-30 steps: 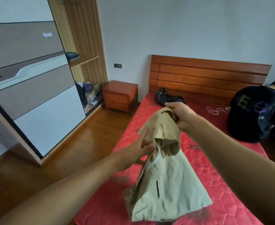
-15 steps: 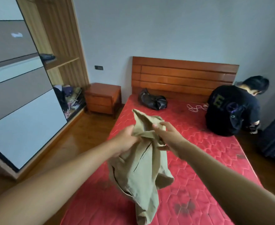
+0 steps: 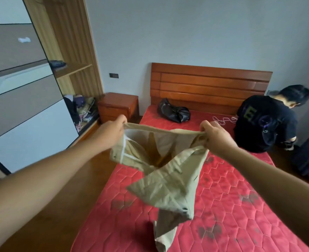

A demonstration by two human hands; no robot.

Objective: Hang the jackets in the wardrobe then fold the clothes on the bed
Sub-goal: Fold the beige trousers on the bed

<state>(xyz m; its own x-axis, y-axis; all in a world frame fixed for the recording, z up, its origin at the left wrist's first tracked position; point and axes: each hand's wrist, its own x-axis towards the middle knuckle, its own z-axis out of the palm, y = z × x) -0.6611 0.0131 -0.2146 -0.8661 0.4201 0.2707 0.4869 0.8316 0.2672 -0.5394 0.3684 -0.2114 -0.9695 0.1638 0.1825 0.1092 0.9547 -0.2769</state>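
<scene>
**A:** Where is the piece you're working on?

**B:** The beige garment (image 3: 170,179) is in the air over the left side of the bed (image 3: 232,206), toward its foot edge. The left hand (image 3: 111,130) and right hand (image 3: 216,135) hold it by its upper band. The fingers (image 3: 121,122) of each hand are curled over that band and gripping it, and the band is pulled almost straight between them.

**A:** Jacket or not?

**B:** It looks more like trousers, with pale pocket lining showing inside the opening, but I can't be sure. If so, it belongs to the folding step, not in the wardrobe (image 3: 71,51).

**A:** How should the fold go?

**B:** The cloth below the band is twisted, with one panel crossing over the other. I'd give it a shake so it hangs flat, then bring the two hands together so the halves lie edge to edge. Then I'd lower it onto the bare mattress near the left edge, hem first, and smooth it before doubling it over.

**A:** Anything in the way?

**B:** The black bag (image 3: 173,111) lies by the head edge, and a seated person (image 3: 264,124) is at the far right corner. Both are well away from the garment. I can't tell whether the lowest tip touches the mattress yet.
</scene>
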